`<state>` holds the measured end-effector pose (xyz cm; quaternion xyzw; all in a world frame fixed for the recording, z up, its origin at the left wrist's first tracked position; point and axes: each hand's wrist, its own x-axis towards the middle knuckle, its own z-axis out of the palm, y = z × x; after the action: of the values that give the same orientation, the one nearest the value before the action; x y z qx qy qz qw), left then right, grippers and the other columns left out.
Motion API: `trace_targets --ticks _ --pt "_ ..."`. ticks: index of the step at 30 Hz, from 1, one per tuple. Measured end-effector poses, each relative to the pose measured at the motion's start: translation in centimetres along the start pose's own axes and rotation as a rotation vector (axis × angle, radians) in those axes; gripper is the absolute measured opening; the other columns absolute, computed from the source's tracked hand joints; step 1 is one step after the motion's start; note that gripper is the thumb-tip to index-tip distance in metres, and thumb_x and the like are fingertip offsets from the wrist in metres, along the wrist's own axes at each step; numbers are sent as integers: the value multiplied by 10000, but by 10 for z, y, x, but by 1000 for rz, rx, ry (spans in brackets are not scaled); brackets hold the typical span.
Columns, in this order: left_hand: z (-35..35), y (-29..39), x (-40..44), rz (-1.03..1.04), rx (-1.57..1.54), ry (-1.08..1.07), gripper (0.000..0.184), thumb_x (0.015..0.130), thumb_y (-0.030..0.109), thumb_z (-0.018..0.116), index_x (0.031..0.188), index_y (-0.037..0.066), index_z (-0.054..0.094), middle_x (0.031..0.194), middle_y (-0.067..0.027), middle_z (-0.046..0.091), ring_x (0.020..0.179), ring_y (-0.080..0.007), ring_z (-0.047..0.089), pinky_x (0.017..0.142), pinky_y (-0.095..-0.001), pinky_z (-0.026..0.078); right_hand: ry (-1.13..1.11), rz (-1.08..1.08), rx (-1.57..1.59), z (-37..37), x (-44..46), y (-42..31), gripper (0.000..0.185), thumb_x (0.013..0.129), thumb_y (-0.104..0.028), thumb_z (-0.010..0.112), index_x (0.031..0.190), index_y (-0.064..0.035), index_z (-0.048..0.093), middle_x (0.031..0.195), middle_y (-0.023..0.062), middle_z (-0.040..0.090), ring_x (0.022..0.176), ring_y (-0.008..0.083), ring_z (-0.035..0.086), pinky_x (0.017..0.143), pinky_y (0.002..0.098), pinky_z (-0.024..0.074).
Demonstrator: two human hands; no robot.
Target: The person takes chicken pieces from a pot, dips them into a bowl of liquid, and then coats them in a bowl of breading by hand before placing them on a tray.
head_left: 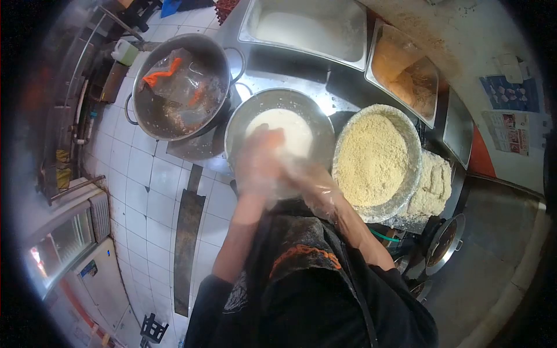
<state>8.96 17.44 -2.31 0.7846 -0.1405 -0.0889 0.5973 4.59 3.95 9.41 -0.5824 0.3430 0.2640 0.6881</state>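
A round metal bowl (235,136) stands in front of me, holding a pool of white liquid (296,127). Over the liquid is my left hand (260,159), smeared by motion, so its fingers and anything in them are unclear. Close beside it, at the bowl's near right side, my right hand (304,177) is also blurred; clear thin plastic, like a disposable glove, shows around its wrist. Right of the bowl, a large basin (415,156) full of pale yellow crumbly meal (374,156) sits near my right forearm.
A deep two-handled pot (145,110) with plastic and orange scraps inside stands at the left. Metal trays, one whitish inside (307,26) and one holding orange-brown food (397,69), line the back. A crumb-coated block (432,185) and a pan (445,246) lie at the right.
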Motion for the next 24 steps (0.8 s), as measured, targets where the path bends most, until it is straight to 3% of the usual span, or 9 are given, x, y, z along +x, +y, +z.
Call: trace_targets --ticks 5,7,10,13,17,20,22,23,24 --pt "-2 22 -2 -143 -417 114 427 948 199 621 1305 11 483 1269 -123 533 1133 -229 552 917 -389 509 -80 -213 128 -15 42 66 449 913 -236 657 1266 25 562 1150 106 641 978 176 619 875 306 500" --pt "-10 24 -3 -352 -756 129 491 946 125 599 1378 -12 410 1317 -128 506 1224 -234 494 999 -367 457 -65 -244 233 -13 46 54 429 911 -228 660 1250 21 575 1146 100 641 967 172 620 867 307 503" --pt "-11 23 -13 -167 -748 62 584 930 120 610 1426 -23 337 1359 -138 473 1252 -242 477 1050 -357 412 74 -115 299 -6 38 26 383 915 -224 658 1210 13 602 1123 91 647 966 161 616 867 303 503" --pt "-19 45 -17 -335 -898 -66 668 886 123 657 1442 -14 312 1394 -151 436 1259 -254 478 1068 -374 392 36 -266 267 -2 32 14 380 904 -226 676 1185 23 612 1085 97 654 955 153 614 845 287 510" --pt "-22 36 -19 -306 -807 -86 704 855 129 683 1441 -11 319 1388 -153 440 1267 -260 471 1063 -402 398 2 -255 332 -14 28 22 379 885 -202 690 1164 46 621 1035 100 664 916 136 614 791 268 512" --pt "-17 33 -12 -91 -575 -11 602 850 116 683 1371 -19 412 1355 -156 468 1260 -254 475 1039 -408 417 -15 -224 171 -21 19 13 340 875 -173 681 1129 49 641 957 85 680 862 125 616 754 273 514" --pt "-17 21 -3 96 -230 -123 450 865 153 695 1236 -25 512 1268 -149 534 1173 -221 541 960 -369 471 -38 -196 37 -23 15 7 316 873 -160 671 1114 43 651 913 78 688 839 123 618 741 280 515" --pt "-9 21 -7 -47 -328 -77 303 889 180 691 1075 -29 574 1017 -94 635 979 -157 628 814 -294 513 -27 -204 -136 -22 13 2 302 875 -165 663 1103 33 659 877 69 686 822 121 615 730 282 513" --pt "-9 26 -4 -45 -328 -73 303 889 180 691 1075 -29 574 1017 -94 635 979 -157 628 814 -294 513 -15 -213 -309 -21 12 -2 289 877 -169 655 1092 22 667 840 61 684 805 118 612 719 284 510"
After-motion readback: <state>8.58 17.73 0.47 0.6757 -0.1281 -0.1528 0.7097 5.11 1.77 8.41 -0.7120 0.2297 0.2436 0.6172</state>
